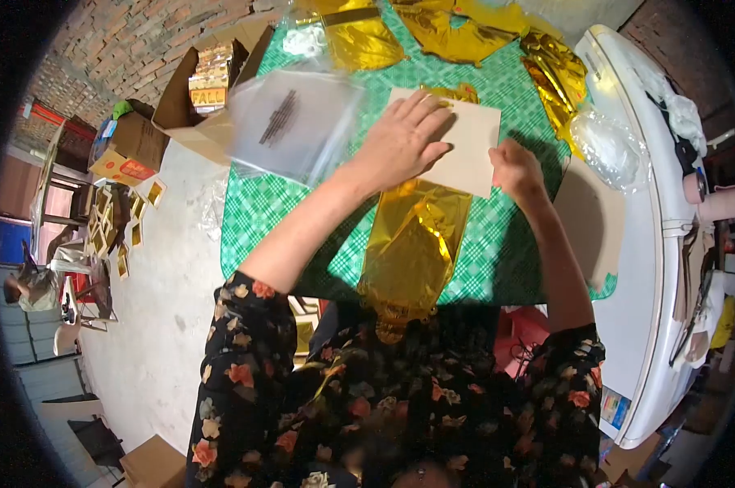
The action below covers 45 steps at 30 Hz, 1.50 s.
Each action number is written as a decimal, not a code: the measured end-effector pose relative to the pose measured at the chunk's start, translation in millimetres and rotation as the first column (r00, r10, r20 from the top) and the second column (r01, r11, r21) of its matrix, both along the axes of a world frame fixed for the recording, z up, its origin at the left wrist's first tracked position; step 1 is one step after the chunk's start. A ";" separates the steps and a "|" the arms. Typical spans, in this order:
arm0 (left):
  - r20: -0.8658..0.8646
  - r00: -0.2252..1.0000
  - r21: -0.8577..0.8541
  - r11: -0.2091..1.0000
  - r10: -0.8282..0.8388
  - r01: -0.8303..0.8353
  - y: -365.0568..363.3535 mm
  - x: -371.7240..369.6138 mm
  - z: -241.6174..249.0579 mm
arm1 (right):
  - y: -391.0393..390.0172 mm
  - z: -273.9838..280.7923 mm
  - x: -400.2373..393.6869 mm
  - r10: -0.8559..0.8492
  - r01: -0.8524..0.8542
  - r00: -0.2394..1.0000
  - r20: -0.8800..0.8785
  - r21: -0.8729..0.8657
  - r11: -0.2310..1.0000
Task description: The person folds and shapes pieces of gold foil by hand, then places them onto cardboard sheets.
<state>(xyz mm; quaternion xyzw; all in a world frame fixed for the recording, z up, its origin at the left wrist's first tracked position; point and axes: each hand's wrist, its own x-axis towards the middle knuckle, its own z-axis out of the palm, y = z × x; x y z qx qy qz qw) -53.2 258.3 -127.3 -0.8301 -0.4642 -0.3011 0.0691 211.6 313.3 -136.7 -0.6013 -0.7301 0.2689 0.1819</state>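
A beige card [469,146] lies across a shiny gold foil balloon [416,240] on the table. The foil shows beyond the card's far edge and hangs over the near table edge toward my lap. My left hand [404,138] rests flat on the card's left part, fingers stretched out. At the card's right edge my right hand [516,169] is closed, its fingers curled against the edge. Left of my left hand is a stack of clear plastic bags [315,114] with dark printed lines.
More gold foil [457,32] lies along the table's far side, with a clear plastic bag [607,146] at right. A brown cardboard sheet [591,220] sits at the right edge, beside a white fridge-like cabinet [628,285]. An open carton [213,81] stands left.
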 end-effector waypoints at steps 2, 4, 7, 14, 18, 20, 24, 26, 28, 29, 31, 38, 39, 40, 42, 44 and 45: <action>-0.034 0.997 -0.038 0.997 -0.074 0.073 5.6 5.2 -13.6 | -0.5 -18.9 9.0 0.088 -0.097 0.989 0.121 0.071 0.993; -0.097 0.991 -0.073 0.993 -0.095 0.088 9.2 8.7 -29.9 | 2.6 -13.5 7.2 0.104 -0.119 0.986 0.129 0.110 0.987; -0.226 0.972 -0.110 0.993 -0.058 0.034 10.0 11.6 -43.8 | 5.7 -11.9 1.2 0.027 -0.041 0.987 0.160 0.085 0.996; -0.309 0.951 -0.115 0.993 -0.029 -0.008 11.0 12.0 -43.7 | -58.7 17.0 -5.0 0.115 -0.087 0.990 -0.077 0.300 0.950; -0.341 0.940 -0.110 0.994 -0.013 -0.027 12.1 12.6 -45.6 | -144.6 38.8 0.3 0.595 -0.587 0.794 0.124 0.411 0.698; -0.328 0.945 -0.111 0.994 -0.019 -0.018 12.7 12.2 -45.9 | -180.4 25.5 -0.5 0.733 -0.764 0.616 0.289 0.447 0.465; -0.328 0.944 -0.109 0.994 -0.019 -0.018 12.7 11.7 -46.7 | -223.1 -2.9 -10.3 0.589 -0.746 0.655 0.474 0.529 0.404; -0.320 0.947 -0.112 0.994 -0.028 -0.009 12.5 11.5 -47.1 | -223.6 -7.2 -15.1 0.566 -0.741 0.667 0.484 0.508 0.439; -0.314 0.949 -0.109 0.994 -0.030 -0.005 13.0 10.1 -47.8 | -222.2 -8.9 -20.9 0.604 -0.703 0.692 0.395 0.559 0.440; -0.309 0.951 -0.108 0.994 -0.032 -0.002 13.2 10.2 -48.7 | -222.1 -9.8 -23.0 0.622 -0.681 0.702 0.348 0.583 0.442; -0.301 0.953 -0.113 0.994 -0.041 0.007 13.6 10.6 -46.8 | -222.4 -11.3 -24.4 0.631 -0.665 0.710 0.313 0.593 0.455; -0.279 0.960 -0.126 0.992 -0.038 0.003 11.1 12.2 -47.9 | -216.0 -16.0 -16.0 0.584 -0.599 0.751 0.308 0.689 0.407; -0.269 0.962 -0.120 0.993 -0.033 0.001 9.7 14.1 -47.2 | -214.7 -16.5 -12.2 0.583 -0.595 0.750 0.311 0.702 0.392; -0.272 0.962 -0.126 0.992 -0.016 -0.019 7.6 16.8 -46.6 | -213.3 -16.5 -7.7 0.582 -0.591 0.750 0.314 0.714 0.376; -0.275 0.961 -0.136 0.989 0.016 -0.055 0.6 25.3 -45.6 | -214.3 -11.4 4.9 0.614 -0.613 0.732 0.296 0.680 0.403; -0.284 0.958 -0.104 0.992 0.037 -0.069 -6.6 34.2 -43.7 | -216.4 -11.1 17.5 0.642 -0.620 0.720 0.264 0.662 0.422; -0.287 0.957 -0.087 0.993 0.048 -0.076 -9.8 37.8 -43.9 | -218.6 -14.8 23.8 0.648 -0.631 0.713 0.268 0.649 0.426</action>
